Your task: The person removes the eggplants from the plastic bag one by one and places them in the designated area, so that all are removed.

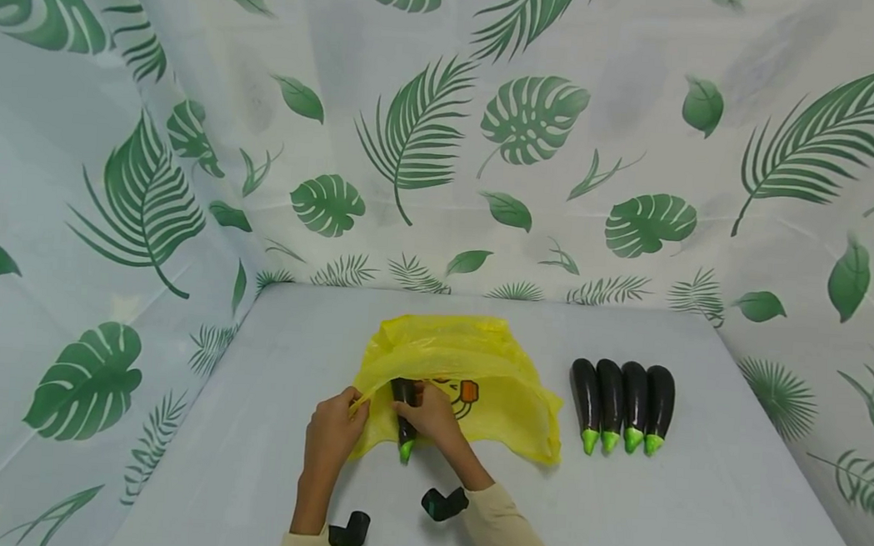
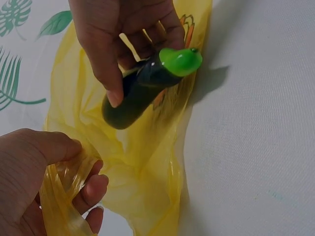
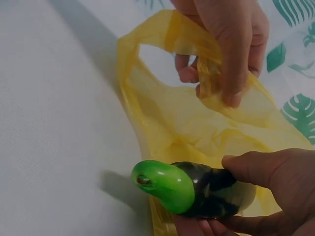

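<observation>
A yellow plastic bag with a printed cartoon lies on the table, its mouth towards me. My left hand pinches the bag's edge at the left and lifts it; the left wrist view shows the gathered plastic between thumb and fingers. In my right hand is a dark eggplant with a green stem end, gripped between thumb and fingers. Its far end lies under the raised edge of the bag, and the green end points back towards me.
Several more eggplants lie side by side to the right of the bag, green ends towards me. A leaf-patterned cloth stands behind and beside the white table. Black wrist cameras sit at both wrists.
</observation>
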`<state>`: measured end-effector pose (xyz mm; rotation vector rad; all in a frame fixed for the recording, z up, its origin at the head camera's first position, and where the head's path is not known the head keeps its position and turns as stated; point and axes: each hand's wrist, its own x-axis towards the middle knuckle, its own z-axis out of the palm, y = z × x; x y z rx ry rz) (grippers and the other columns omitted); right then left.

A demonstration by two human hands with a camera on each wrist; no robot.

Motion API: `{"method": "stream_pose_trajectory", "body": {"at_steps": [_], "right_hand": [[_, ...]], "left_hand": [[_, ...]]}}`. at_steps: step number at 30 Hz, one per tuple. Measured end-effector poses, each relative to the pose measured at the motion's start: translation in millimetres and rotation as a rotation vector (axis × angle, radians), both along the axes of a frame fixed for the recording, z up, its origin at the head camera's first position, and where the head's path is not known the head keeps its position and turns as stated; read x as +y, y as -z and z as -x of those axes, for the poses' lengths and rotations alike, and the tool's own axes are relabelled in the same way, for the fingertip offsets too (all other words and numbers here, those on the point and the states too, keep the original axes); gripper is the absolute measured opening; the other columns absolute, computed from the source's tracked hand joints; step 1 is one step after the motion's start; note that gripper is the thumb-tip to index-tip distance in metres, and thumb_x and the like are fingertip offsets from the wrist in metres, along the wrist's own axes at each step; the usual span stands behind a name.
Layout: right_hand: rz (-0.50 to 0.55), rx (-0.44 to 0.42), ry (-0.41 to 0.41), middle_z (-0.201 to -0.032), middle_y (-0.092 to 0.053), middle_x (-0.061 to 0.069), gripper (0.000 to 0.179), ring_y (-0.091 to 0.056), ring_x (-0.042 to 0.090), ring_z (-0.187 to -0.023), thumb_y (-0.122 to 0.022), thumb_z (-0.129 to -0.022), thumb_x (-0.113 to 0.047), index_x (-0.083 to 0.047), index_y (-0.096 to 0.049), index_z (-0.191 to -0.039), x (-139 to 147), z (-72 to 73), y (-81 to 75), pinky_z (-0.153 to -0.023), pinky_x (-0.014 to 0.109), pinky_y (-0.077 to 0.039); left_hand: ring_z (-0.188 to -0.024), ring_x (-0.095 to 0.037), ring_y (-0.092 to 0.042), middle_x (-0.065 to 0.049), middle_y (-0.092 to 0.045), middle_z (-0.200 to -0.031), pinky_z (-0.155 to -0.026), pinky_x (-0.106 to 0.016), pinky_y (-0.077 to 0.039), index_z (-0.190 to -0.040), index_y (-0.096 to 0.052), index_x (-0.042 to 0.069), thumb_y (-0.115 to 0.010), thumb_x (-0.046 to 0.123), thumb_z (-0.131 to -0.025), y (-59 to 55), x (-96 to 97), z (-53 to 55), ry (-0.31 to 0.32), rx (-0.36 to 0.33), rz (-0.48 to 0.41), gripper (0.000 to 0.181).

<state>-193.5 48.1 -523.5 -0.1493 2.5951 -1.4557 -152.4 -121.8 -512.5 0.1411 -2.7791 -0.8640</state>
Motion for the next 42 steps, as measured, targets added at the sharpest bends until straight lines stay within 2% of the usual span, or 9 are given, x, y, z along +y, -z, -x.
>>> {"method": "stream_pose_trajectory", "body": {"at_steps": [7,14,20,25,36,42], "right_hand": [[0.006,-0.037,-0.022,-0.095,-0.064,0.016,0.058,-0.058,0.018,-0.074,-0.075,-0.084,-0.025,0.010,-0.055,-0.125,8,-4.0,-4.4,-0.059,0.028,-0.049],[-0.030,-0.069,-0.039,-0.095,-0.064,0.016,0.058,-0.059,0.018,-0.072,-0.075,-0.084,-0.023,0.010,-0.052,-0.126,17,-10.1,-9.5,-0.058,0.029,-0.049],[-0.073,-0.070,-0.104,-0.088,-0.061,0.012,0.057,-0.055,0.016,-0.066,-0.076,-0.083,-0.022,0.008,-0.054,-0.125,29,-16.2,-19.3,-0.054,0.027,-0.046],[-0.115,-0.095,-0.175,-0.092,-0.062,0.011,0.055,-0.058,0.016,-0.071,-0.077,-0.082,-0.024,0.004,-0.056,-0.124,38,-21.2,-29.8,-0.058,0.029,-0.051],[-0.018,-0.176,-0.306,-0.100,-0.061,0.013,0.055,-0.062,0.017,-0.080,-0.076,-0.084,-0.022,0.003,-0.055,-0.128,59,-32.0,-50.0,-0.064,0.035,-0.057],[0.000,-0.200,-0.339,-0.107,-0.062,0.016,0.056,-0.065,0.020,-0.084,-0.076,-0.084,-0.022,0.001,-0.054,-0.131,70,-35.7,-60.4,-0.067,0.038,-0.058]], "left_hand": [[-0.053,-0.010,-0.040,-0.003,-0.067,-0.074,-0.048,-0.024,-0.033,-0.097,-0.070,0.007,-0.068,0.021,-0.090,2.3,0.0,-1.1,-0.008,-0.002,-0.013,0.016],[-0.054,-0.011,-0.040,-0.004,-0.069,-0.077,-0.048,-0.025,-0.033,-0.098,-0.070,0.007,-0.068,0.021,-0.090,4.1,-0.3,-3.0,0.006,0.005,-0.004,0.017],[-0.054,-0.011,-0.041,-0.005,-0.069,-0.077,-0.048,-0.025,-0.033,-0.098,-0.070,0.005,-0.068,0.020,-0.090,1.4,-0.6,-3.0,0.013,0.007,-0.007,0.017],[-0.055,-0.012,-0.043,-0.007,-0.071,-0.084,-0.050,-0.025,-0.035,-0.099,-0.070,0.005,-0.067,0.021,-0.090,-1.2,-1.1,-1.7,0.011,-0.005,-0.012,0.018],[-0.057,-0.012,-0.045,-0.009,-0.073,-0.087,-0.050,-0.026,-0.037,-0.099,-0.070,0.005,-0.068,0.022,-0.090,-3.0,-1.3,-0.3,0.009,0.019,-0.012,0.019],[-0.056,-0.012,-0.044,-0.008,-0.073,-0.087,-0.050,-0.026,-0.036,-0.100,-0.070,0.006,-0.068,0.022,-0.090,-3.3,-1.0,0.2,0.002,0.006,-0.012,0.019]]}}
